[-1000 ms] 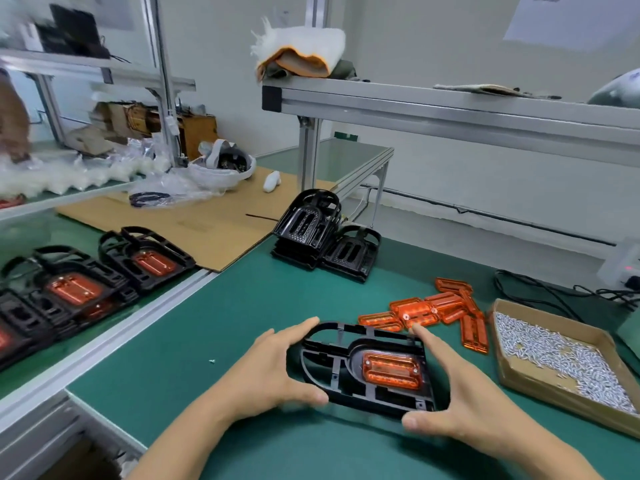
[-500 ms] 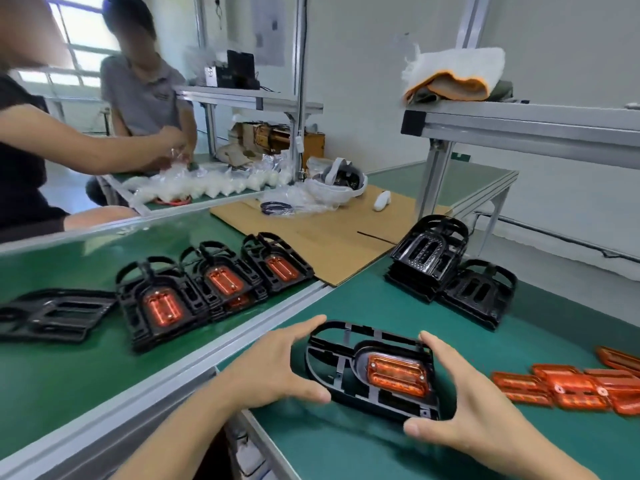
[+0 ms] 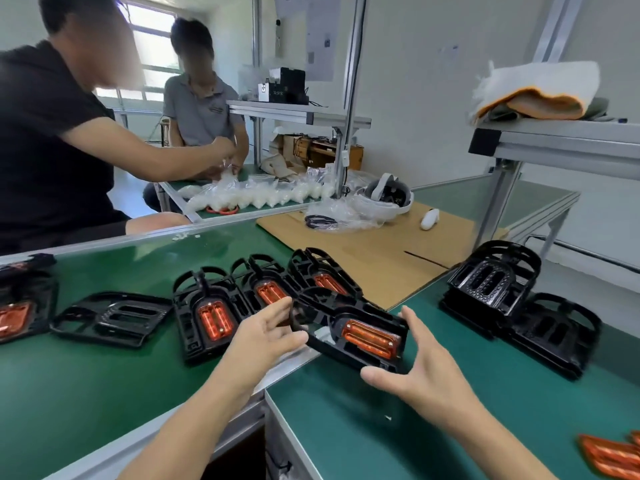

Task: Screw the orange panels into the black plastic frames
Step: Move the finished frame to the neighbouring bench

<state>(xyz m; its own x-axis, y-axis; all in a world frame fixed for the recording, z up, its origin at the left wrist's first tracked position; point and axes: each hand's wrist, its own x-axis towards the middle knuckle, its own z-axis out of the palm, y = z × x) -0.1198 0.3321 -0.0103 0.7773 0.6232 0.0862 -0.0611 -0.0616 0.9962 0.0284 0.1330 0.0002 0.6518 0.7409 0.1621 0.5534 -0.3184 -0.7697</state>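
Observation:
Between my two hands is a black plastic frame (image 3: 322, 315) with an orange panel (image 3: 370, 337) set in it, lifted over the gap between two green tables. My left hand (image 3: 266, 336) holds its left end with thumb and fingers. My right hand (image 3: 419, 362) holds its right end, thumb underneath at the near edge. Three finished frames with orange panels (image 3: 213, 318) lie in a row on the left table. Loose orange panels (image 3: 609, 457) show at the bottom right corner.
An empty black frame (image 3: 110, 317) lies left of the row, another panelled frame (image 3: 20, 306) at the far left. A stack of empty frames (image 3: 519, 299) sits on the right table. Cardboard sheet (image 3: 374, 258), white headset (image 3: 388, 195) and two seated people are behind.
Both hands have carried the assembled frame up and to the left, from the right table toward the row of finished frames. The view has swung left; the screw box has left the view.

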